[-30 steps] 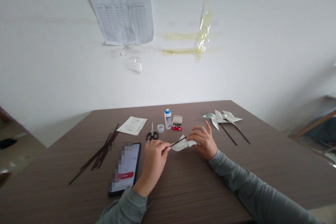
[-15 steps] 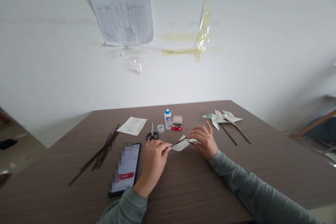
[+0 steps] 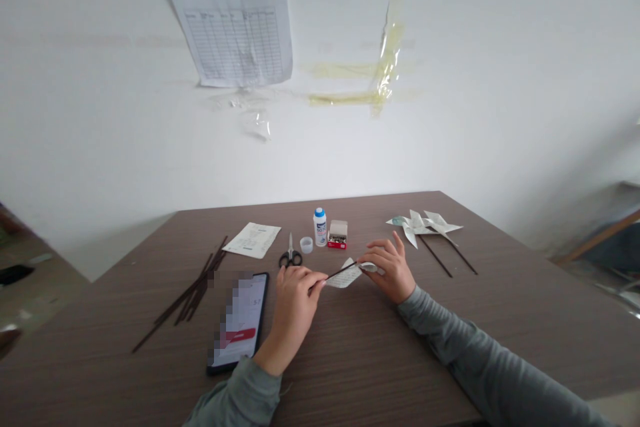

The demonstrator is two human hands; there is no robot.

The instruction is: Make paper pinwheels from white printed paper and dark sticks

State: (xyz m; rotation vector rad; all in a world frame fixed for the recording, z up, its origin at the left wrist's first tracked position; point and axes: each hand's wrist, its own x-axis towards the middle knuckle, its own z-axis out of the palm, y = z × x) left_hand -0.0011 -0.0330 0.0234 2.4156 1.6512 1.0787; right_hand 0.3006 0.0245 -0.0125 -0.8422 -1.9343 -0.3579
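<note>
You have one dark stick and one paper strip between your left hand and right hand. Toward the tabletop's far edge you have one pair of scissors, one glue bottle, one pin box, one small cap and one paper sheet. Toward the right edge are two paper pinwheels. On the left are one phone and a bunch of sticks too tangled to count.

Stick end hidden, phone screen blurred

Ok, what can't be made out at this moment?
Head view: the near end of the dark stick is hidden by the right hand.
Head view: one end of the paper slip is hidden by the left hand; its writing is too small to read.
Head view: the phone is partly blurred by pixelation.
</note>
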